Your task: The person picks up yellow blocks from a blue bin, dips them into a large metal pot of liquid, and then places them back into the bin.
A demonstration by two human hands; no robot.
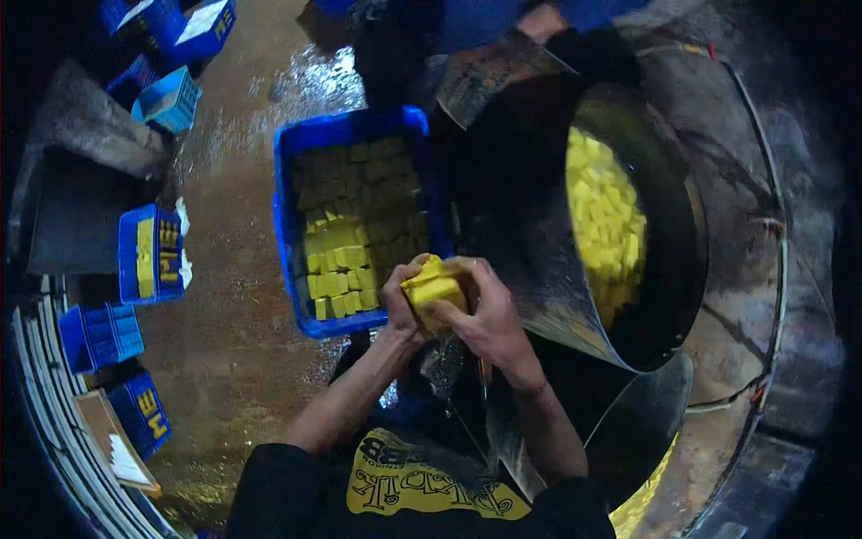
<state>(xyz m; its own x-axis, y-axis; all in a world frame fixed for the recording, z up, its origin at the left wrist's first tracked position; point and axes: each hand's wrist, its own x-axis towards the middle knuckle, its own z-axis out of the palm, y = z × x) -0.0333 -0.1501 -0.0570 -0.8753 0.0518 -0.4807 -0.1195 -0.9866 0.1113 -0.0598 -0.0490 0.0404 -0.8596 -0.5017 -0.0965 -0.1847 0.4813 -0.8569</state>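
A block (435, 289) sits between the 2 hands, the left hand (401, 301) on its left side and the right hand (489, 314) on its right, in front of the person's chest. Just beyond them lies a crate (346, 130) with cubes (337, 269) packed in it (its near edge is almost under the left hand). To the right of the crate stands a large pan (673, 234) holding pieces (606, 216), with a metal sheet (530, 269) between the two. Well to the left, smaller crates (151, 253) lie on the floor (233, 296).
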